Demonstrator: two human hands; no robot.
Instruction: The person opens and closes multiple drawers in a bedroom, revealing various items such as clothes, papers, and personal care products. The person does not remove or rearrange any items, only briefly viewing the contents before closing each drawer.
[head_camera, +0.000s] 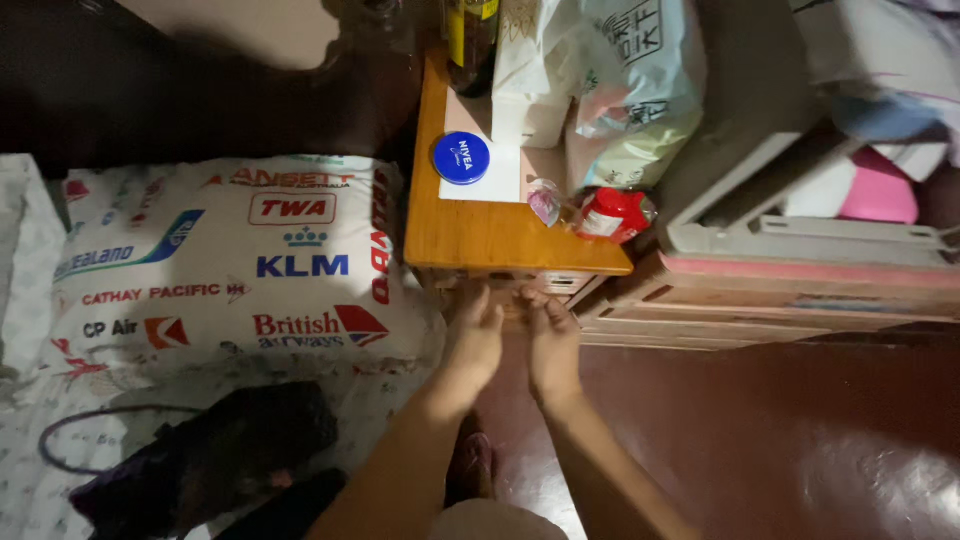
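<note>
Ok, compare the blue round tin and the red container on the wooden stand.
The blue round tin lies flat on a white sheet, well back from the stand's front edge; the red container lies tipped near the right corner. The tin is low and disc-shaped, the container taller-bodied. Both are small.

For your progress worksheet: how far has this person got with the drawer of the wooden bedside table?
Done: nothing visibly; items remain on the bedside table. In hand: left hand and right hand reach the drawer front under its edge. Left: the drawer looks shut, its inside hidden.
</note>
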